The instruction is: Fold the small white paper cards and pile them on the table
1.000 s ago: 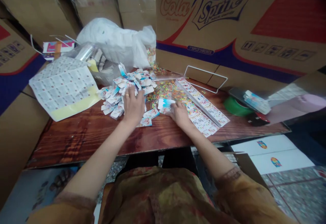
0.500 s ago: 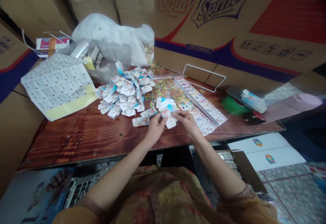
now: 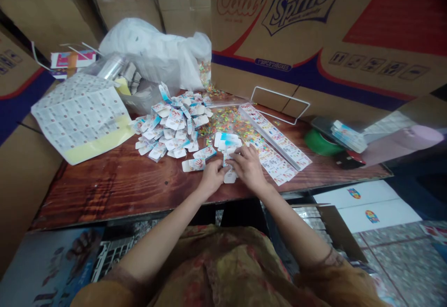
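**Fingers of both hands now meet on one small printed carton**

At the left of the worktop (image 3: 125,183), a printed sheet (image 3: 84,116) slopes down beside a plastic bag (image 3: 139,42). Right of it, the pile of small cartons (image 3: 174,128) looks the same as a moment ago, and no hand is in it now. Two loose cartons (image 3: 194,164) (image 3: 205,153) lie near its right edge, just short of the left hand (image 3: 210,177).

That hand has its thumb and forefinger close together, pinched at the lower left of the held carton (image 3: 226,156). A moment ago the carton showed its face with the red handprint; now only a narrow part shows, so it seems to have been turned or folded. I judge this to be close handling of a single piece. A white rounded flap (image 3: 229,176) shows below, though whether it belongs to that piece I cannot tell. A few more cartons (image 3: 226,139) lie just behind.

The right hand (image 3: 249,170) has moved over the top, its fingers bent and clamped on the carton's upper right. Beyond it are multicoloured bits (image 3: 228,115), then printed strips (image 3: 279,139), and at far right a green roll (image 3: 319,143) and a pink bottle (image 3: 405,143).
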A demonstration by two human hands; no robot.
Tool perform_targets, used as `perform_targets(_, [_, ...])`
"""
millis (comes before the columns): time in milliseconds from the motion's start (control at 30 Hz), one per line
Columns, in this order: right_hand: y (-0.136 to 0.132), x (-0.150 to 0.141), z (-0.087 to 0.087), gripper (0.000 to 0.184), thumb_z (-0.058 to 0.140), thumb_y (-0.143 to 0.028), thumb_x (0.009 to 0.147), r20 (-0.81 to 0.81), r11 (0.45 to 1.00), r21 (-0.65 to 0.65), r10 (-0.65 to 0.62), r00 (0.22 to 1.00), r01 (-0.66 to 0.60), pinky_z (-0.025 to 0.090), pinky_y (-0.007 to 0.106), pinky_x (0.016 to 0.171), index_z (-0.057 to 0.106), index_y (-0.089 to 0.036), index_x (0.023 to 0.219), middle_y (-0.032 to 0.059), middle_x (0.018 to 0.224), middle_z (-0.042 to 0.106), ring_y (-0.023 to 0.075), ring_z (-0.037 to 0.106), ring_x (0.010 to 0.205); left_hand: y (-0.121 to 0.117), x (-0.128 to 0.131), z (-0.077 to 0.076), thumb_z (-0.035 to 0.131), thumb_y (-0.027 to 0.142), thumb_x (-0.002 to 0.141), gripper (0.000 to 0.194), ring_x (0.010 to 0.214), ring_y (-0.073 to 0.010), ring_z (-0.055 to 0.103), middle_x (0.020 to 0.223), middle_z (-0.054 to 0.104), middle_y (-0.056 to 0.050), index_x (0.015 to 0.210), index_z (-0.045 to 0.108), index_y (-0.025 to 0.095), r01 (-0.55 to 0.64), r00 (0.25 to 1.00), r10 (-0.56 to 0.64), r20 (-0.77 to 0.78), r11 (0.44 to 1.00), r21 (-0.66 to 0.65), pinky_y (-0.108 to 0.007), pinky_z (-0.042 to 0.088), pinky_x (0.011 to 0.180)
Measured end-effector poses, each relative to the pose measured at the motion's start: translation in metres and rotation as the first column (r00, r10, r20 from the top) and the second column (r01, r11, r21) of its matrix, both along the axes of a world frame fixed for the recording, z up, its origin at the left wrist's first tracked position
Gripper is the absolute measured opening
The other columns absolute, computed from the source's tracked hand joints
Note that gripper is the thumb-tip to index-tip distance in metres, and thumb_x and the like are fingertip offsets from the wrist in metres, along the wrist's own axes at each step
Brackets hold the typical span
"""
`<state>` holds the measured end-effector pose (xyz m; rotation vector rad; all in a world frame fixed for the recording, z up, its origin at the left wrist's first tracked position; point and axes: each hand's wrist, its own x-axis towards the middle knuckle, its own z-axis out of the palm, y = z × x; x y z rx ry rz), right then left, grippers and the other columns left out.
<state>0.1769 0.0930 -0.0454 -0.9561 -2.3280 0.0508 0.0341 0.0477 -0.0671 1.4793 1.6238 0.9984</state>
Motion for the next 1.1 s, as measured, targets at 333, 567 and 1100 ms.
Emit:
perform_targets(333, [-0.011, 0.015, 0.026, 0.016, 0.048, -0.020, 0.092, -0.177, 0.973, -0.097, 0.189, 0.966, -0.208, 0.017, 0.050, 0.113, 0.060, -0.021, 0.081, -0.0014, 0.080, 0.063, 0.0138, 0.060, 0.075, -0.020, 0.004, 0.044, 0.059, 0.026, 0.082, 0.028, 0.105, -0.0263, 0.054, 0.107, 0.061, -0.011, 0.107, 0.059, 0.016, 0.071, 0.983, -0.055, -0.173, 0.994, 0.087, -0.041, 0.042, 0.092])
perform_targets(567, [-0.030, 0.019, 0.044, 0.013, 0.049, -0.014, 0.089, -0.235, 0.892, -0.257, 0.317, 0.919, -0.373, 0.022, 0.051, 0.111, 0.057, -0.021, 0.082, -0.0034, 0.076, 0.062, 0.0127, 0.060, 0.072, -0.021, 0.005, 0.052, 0.057, 0.035, 0.076, 0.025, 0.045, -0.0117, 0.053, 0.050, 0.055, 0.001, 0.064, 0.053, 0.014, 0.490, 0.800, -0.329, 0.501, 0.841, -0.230, -0.024, 0.044, 0.049])
perform_targets(1100, [-0.033, 0.005, 0.029, 0.030, 0.083, -0.037, 0.059, -0.664, 0.317, -0.743, -0.451, 0.596, -0.589, 0.048, 0.025, 0.063, 0.065, -0.019, 0.075, -0.0019, 0.074, 0.066, 0.0121, 0.060, 0.064, -0.032, 0.010, 0.049, 0.076, 0.035, 0.063, 0.048, 0.091, -0.0179, 0.060, 0.097, 0.062, -0.004, 0.099, 0.048, 0.018, 0.044, 0.928, -0.070, 0.366, 0.996, 0.080, -0.027, 0.046, 0.077])
